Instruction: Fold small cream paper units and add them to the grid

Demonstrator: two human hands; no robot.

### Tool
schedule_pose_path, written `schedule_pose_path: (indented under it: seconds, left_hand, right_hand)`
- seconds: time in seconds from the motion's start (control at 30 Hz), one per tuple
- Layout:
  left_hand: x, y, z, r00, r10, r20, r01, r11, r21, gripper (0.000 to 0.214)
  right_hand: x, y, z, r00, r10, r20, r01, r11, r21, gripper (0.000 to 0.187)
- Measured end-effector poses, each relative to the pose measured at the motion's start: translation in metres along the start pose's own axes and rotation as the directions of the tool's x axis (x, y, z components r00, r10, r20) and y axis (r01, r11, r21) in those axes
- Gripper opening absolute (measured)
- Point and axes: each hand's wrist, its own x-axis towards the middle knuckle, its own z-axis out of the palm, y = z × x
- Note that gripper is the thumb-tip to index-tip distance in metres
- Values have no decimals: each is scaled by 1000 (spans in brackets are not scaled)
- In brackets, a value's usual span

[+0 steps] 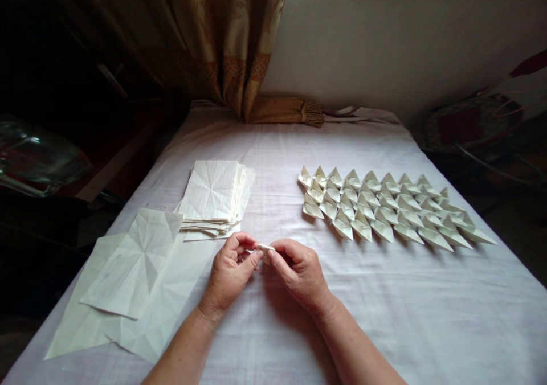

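Observation:
Between my two hands, above the middle of the cloth-covered table, is a small piece of folded paper (265, 249), mostly hidden by fingers. My left hand (231, 268) pinches its left side with thumb and forefinger. From the right, my right hand (301, 271) pinches it the same way. Beyond my left hand lies a stack of creased paper squares (211, 191). To the right stand rows of folded paper boats (378, 205), pointed at their ends and set close together.
Loose creased sheets (132, 265) overlap at the table's left edge. A pale cloth (363, 328) covers the table. At the far end a gold curtain (239, 49) hangs down, its tieback (286, 110) lying on the cloth. A glassy object (38, 157) stands off to the left.

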Motion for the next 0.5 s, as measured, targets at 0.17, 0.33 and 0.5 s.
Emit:
schedule_pose_path:
  seconds: [0.17, 0.33, 0.5]
  left_hand:
    - [0, 1, -1, 1000, -5, 20, 4, 997, 77, 29]
    - [1, 7, -3, 996, -78, 47, 72, 991, 115, 34]
    - [2, 14, -6, 989, -145, 38, 144, 989, 38, 39]
  right_hand:
    - [0, 1, 2, 999, -15, -37, 13, 999, -47, 19]
    - [0, 1, 1, 1000, 2, -10, -2, 1000, -8, 23]
    - [2, 0, -4, 999, 43, 30, -44, 998, 37, 28]
